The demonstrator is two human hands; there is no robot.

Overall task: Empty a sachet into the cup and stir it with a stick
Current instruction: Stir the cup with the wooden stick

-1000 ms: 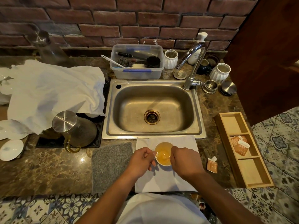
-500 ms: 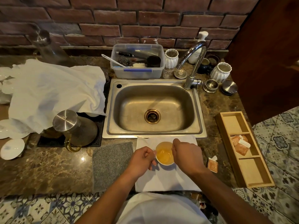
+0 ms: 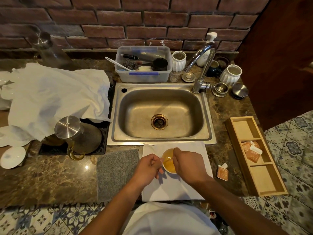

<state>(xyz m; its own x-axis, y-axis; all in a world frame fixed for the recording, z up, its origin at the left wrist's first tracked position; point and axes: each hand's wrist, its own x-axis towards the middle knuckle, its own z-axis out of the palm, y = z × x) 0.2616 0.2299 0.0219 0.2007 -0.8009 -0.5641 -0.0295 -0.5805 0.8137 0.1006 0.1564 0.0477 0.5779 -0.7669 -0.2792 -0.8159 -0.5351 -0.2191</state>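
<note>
A small white cup (image 3: 168,167) of amber liquid stands on a white napkin (image 3: 172,189) at the counter's front edge. My left hand (image 3: 147,168) grips the cup's left side. My right hand (image 3: 187,165) hovers over the cup's right rim, fingers pinched on a thin stick (image 3: 166,159) that slants down into the liquid. A torn orange sachet (image 3: 222,172) lies on the counter to the right of the napkin.
A steel sink (image 3: 160,114) with a tap (image 3: 202,65) lies just behind the cup. A wooden tray (image 3: 264,180) with more sachets (image 3: 251,150) is at the right. A grey mat (image 3: 116,170), a glass kettle (image 3: 74,134) and a white cloth (image 3: 55,99) are on the left.
My right hand has shifted slightly left and forward over the cup, moving the stick through the liquid. The left hand and the cup have stayed put.
</note>
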